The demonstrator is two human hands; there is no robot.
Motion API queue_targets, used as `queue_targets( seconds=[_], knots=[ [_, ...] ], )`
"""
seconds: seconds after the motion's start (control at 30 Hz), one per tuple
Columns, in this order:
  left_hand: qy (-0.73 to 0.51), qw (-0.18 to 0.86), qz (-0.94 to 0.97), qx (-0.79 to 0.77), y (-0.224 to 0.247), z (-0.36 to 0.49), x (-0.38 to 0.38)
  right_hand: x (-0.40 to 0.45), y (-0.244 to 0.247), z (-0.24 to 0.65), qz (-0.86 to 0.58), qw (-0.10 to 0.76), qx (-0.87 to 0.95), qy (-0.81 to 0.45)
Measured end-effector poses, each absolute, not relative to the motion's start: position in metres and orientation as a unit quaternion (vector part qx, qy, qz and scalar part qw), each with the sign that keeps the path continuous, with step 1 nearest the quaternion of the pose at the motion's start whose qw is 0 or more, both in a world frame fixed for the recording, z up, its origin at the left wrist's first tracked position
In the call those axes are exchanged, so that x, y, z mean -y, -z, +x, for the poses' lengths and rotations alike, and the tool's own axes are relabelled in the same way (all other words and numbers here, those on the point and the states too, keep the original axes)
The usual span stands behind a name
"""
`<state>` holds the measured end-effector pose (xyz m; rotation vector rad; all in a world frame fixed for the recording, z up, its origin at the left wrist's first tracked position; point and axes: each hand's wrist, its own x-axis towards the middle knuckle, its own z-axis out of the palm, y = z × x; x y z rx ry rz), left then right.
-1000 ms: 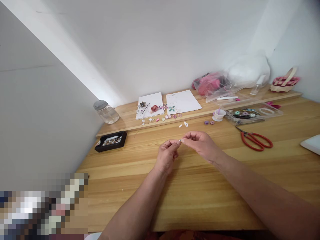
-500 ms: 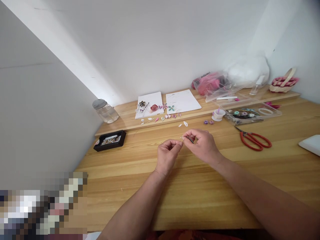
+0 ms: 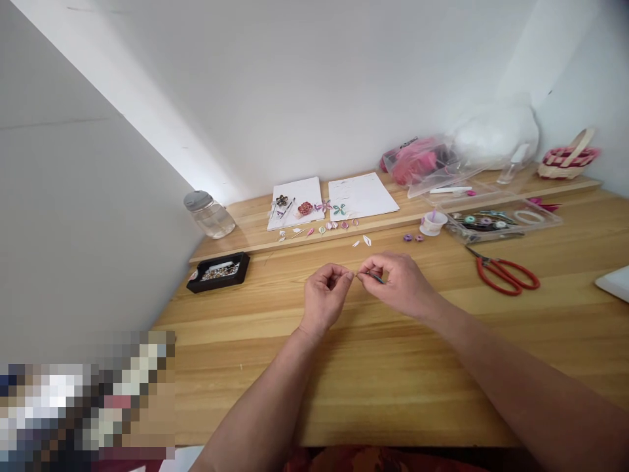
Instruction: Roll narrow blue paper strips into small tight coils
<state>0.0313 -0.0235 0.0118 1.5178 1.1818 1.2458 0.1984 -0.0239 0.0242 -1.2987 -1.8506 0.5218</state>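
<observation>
Above the middle of the wooden table, my left hand (image 3: 327,295) pinches something too small to make out between thumb and forefinger. Facing it, my right hand (image 3: 398,282) is closed around a thin dark tool (image 3: 376,278), most of it hidden by the fingers. The fingertips of both hands are almost touching, with a tiny speck between them. Just beyond the hands lie small white petal-shaped pieces (image 3: 367,240). Farther back, a row of little pink and white petals (image 3: 332,225) lies along the raised shelf's front edge.
Red-handled scissors (image 3: 508,275) lie at right, near a clear tray of thread (image 3: 501,231) and a white spool (image 3: 433,224). A black box of beads (image 3: 218,272) and a water jar (image 3: 210,215) stand left. Papers with flower ornaments (image 3: 304,208) and a small basket (image 3: 567,157) are behind.
My left hand has shifted slightly left, and a small gap shows between the two hands' fingertips. The right hand keeps its grip on the thin tool. The whole view has shifted a little.
</observation>
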Motion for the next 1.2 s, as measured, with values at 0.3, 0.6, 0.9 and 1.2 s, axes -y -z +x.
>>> queue_targets(
  seconds=[0.3, 0.6, 0.9, 1.2],
  knots=[
    [-0.506, 0.577, 0.473, -0.433, -0.003, 0.031, 0.018, 0.020, -0.018, 0.199, -0.468, 0.441, 0.563, -0.519],
    [-0.540, 0.643, 0.367, -0.400, 0.011, 0.050, 0.028, 0.021, -0.010, 0.182, -0.468, 0.545, 0.461, -0.521],
    [-0.544, 0.535, 0.477, -0.436, 0.014, 0.055, 0.032, 0.025, -0.016, 0.187, -0.556, 0.516, 0.575, -0.306],
    [-0.496, 0.356, 0.635, -0.472, -0.005, 0.037, 0.028, 0.021, -0.021, 0.199, -0.500, 0.424, 0.735, -0.173]
  ],
)
